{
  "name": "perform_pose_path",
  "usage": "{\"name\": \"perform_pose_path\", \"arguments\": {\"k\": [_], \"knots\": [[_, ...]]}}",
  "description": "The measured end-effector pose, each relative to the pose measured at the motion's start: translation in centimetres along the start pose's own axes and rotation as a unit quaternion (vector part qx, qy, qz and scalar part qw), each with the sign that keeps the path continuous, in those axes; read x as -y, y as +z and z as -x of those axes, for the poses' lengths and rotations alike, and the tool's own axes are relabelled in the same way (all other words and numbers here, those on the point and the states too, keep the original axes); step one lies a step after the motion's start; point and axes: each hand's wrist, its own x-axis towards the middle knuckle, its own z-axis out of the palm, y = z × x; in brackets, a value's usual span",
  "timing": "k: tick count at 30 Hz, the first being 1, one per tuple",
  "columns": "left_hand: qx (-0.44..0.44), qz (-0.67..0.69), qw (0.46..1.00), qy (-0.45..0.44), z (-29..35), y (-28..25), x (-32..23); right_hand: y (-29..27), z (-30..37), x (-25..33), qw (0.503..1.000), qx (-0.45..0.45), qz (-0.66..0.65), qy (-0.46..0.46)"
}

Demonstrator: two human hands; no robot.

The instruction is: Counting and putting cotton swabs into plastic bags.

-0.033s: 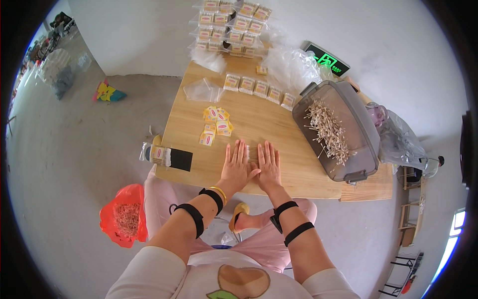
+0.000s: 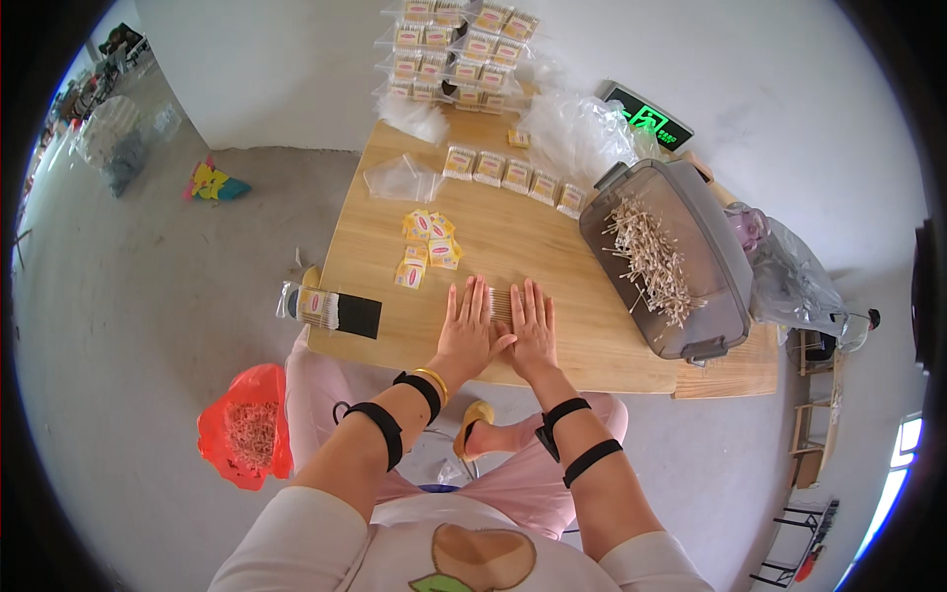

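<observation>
Smooth wooden table (image 2: 572,340) before you, matt sticks (image 2: 501,305), smooth plastic bin (image 2: 681,202), glossy plastic bag (image 2: 390,180), your matt cloth trousers (image 2: 318,405)

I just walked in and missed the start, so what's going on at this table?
A person has the left hand and right hand palm down at either side of a row of thin swab sticks. Yellow cards lie beyond the left hand, five packs line up farther back, and a grey bin of loose swabs sits at the right.
</observation>
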Motion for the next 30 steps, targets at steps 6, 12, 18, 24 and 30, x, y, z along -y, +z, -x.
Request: {"name": "perform_pose_path", "arguments": {"k": [6, 12, 18, 24, 30], "knots": [[0.015, 0.058, 0.998, -0.010, 0.2, -0.6, 0.9, -1.0, -0.6, 1.2, 0.998, 0.054, 0.003, 0.024], [-0.043, 0.342, 0.937, -0.049, 6.2, -6.8, 6.4, -0.2, -0.4, 0.8, 0.998, 0.051, 0.032, 0.028], [-0.140, 0.456, 0.835, -0.273, 16.4, -10.5, 18.6, 1.1, -0.1, 8.5, 0.998, 0.040, 0.035, -0.041], [-0.274, 0.073, 0.917, -0.281, 15.4, -7.5, 26.2, 2.7, -2.0, 20.8, 0.996, 0.057, 0.001, -0.075], [-0.131, 0.259, 0.865, -0.410, 10.8, -4.8, 26.4, 3.3, -2.9, 23.7, 0.999, 0.012, -0.046, -0.023]]}}
